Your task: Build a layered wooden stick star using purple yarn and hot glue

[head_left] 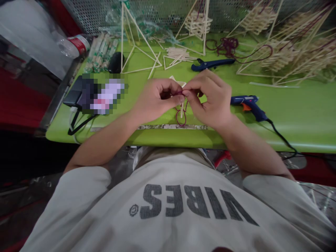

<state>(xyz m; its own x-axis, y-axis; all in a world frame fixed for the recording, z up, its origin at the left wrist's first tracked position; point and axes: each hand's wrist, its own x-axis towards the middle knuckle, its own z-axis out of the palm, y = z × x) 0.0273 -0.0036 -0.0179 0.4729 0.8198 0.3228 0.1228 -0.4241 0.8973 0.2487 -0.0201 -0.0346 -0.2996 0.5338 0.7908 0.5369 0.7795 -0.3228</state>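
My left hand and my right hand meet over the front middle of the green table. Both are closed, with thumbs and forefingers pinching a dark red string between them. Its loose end hangs in a loop below the fingertips. Under and between the hands sits a small piece of pale wooden sticks, mostly covered by my fingers. How the string runs around the sticks cannot be made out. Beyond my right hand lies a blue-handled cutter. To its right rests a blue glue gun with an orange trigger.
A triangular stick frame stands at the back left, near bundled sticks and a black mouse-like object. Loose sticks lie behind my hands. A red string tangle and several stick structures fill the back right. The glue gun's cord crosses the front edge.
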